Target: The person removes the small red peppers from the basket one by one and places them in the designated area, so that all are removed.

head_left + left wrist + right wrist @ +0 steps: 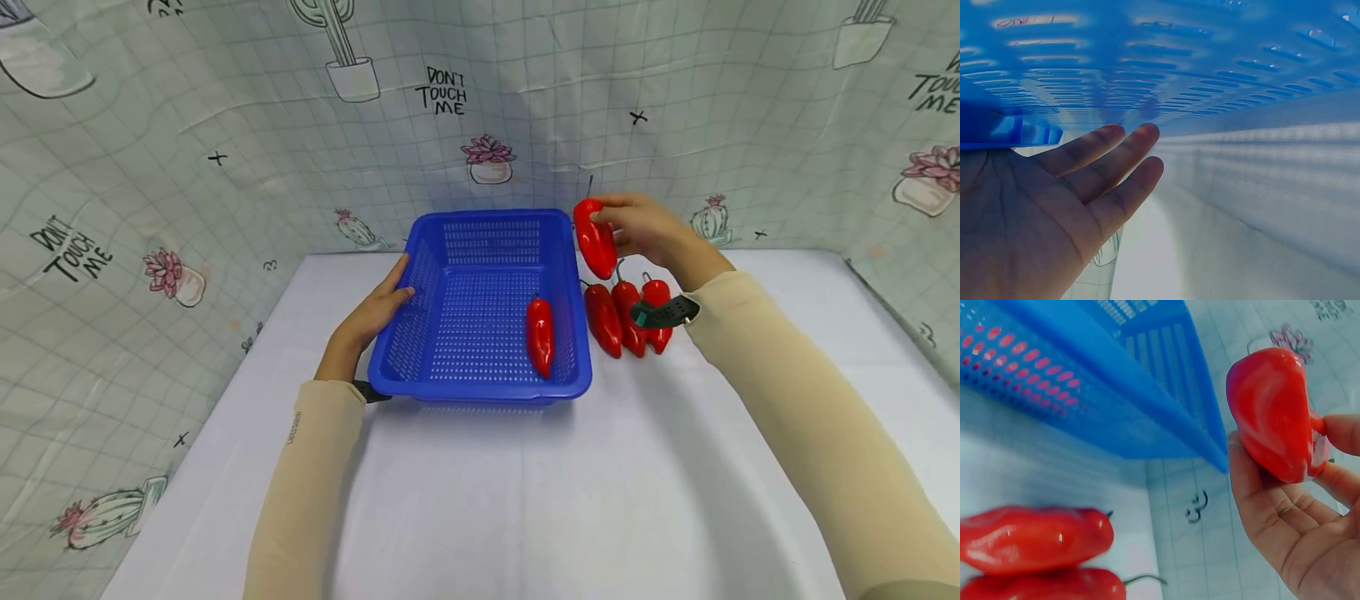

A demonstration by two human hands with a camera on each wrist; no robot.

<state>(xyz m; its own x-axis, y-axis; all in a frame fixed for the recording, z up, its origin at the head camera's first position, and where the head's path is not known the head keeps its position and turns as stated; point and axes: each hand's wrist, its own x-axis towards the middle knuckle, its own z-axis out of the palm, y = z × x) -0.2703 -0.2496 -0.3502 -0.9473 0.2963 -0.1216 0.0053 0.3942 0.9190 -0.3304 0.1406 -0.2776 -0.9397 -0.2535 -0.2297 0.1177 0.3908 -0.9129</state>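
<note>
A blue plastic basket with slotted walls is in the middle of the head view. My left hand holds its left rim, thumb over the edge; the left wrist view shows the fingers of this hand fairly straight under the basket. One red chili pepper lies inside at the right. Just above the basket's right rim, my right hand pinches another red pepper between thumb and fingers. In the right wrist view that pepper stands close to the basket's corner.
Three more red peppers lie side by side on the white table, right of the basket and below my right wrist. Behind the table hangs a patterned cloth, close to the basket's far rim.
</note>
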